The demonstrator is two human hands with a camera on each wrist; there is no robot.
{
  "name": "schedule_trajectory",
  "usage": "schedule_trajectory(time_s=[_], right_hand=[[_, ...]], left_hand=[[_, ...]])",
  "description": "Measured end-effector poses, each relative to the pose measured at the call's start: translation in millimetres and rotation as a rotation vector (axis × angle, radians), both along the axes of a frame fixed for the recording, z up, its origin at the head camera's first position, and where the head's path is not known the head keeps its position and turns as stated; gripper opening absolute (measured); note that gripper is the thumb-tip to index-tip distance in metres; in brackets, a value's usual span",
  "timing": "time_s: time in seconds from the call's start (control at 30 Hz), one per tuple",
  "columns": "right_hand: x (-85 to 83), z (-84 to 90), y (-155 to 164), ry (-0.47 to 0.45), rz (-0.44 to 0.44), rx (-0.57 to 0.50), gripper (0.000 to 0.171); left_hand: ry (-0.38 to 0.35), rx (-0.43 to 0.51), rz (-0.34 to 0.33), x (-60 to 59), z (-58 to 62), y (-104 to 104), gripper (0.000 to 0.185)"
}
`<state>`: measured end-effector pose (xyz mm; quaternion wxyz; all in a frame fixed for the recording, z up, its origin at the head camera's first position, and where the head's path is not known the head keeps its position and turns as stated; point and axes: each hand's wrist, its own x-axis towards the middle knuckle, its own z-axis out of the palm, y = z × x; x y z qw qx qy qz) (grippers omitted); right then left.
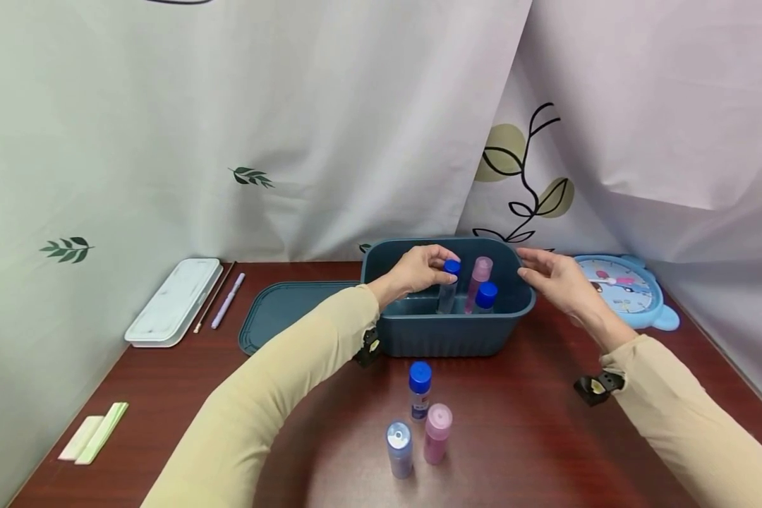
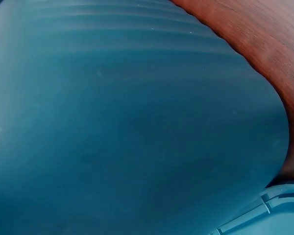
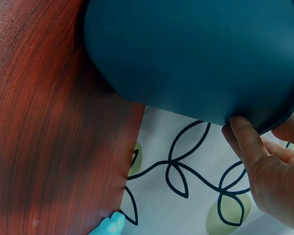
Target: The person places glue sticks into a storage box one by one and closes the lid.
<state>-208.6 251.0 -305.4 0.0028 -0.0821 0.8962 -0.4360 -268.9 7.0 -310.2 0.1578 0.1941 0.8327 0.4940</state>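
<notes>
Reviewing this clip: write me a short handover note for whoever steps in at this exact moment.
Left hand: pinching the blue cap of a clear bottle, upright inside the teal bin.
Right hand: open, fingers touching the bin's right rim, steadying it.
In the bin: that bottle, a pink-capped bottle, a blue-capped bottle.
Done: three bottles in the bin.
Left: three bottles stand on the table in front: blue-capped, pale blue, pink. The bin lid lies to the left, off.

My left wrist view shows only bin [image 2: 127, 127] wall — my fingers hidden; the clock [image 3: 110, 226] is cut off.
</notes>
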Motion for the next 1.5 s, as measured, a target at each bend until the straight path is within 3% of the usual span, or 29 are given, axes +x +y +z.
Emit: schedule_trajectory(time_s=[0.3, 0.5, 0.67, 0.83, 1.03, 1.23, 1.5], right_hand=[[1.3, -0.2, -1, 0.002, 0.0, 0.014, 0.05], [1.4, 1.0, -1, -0.002, -0.002, 0.011, 0.05], [0.9, 0.8, -1, 0.001, -0.009, 0.001, 0.05], [0.5, 0.9, -2, 0.005, 0.001, -0.001, 0.05], [-0.5, 0.4, -1, -0.01, -0.012, -0.001, 0.05], [0.5, 0.7, 0, -0.008, -0.011, -0.004, 0.05], [1.9, 0.3, -1, 0.008, -0.004, 0.001, 0.05]], left_hand=[[0.033, -0.029, -0.01, 0.3, 1.8, -3, 0.039], [0.061, -0.02, -0.044, 6.3, 14.2, -18, 0.052], [0.087, 0.106, -0.105, 24.0, 29.0, -44, 0.053], [0.022, 0.278, -0.214, 59.1, 33.1, -80, 0.038], [-0.152, 0.403, -0.411, 101.5, 12.7, -113, 0.04], [-0.248, 0.477, -0.606, 123.2, -15.2, -123, 0.051], [-0.373, 0.464, -0.689, 140.4, -33.0, -120, 0.048]])
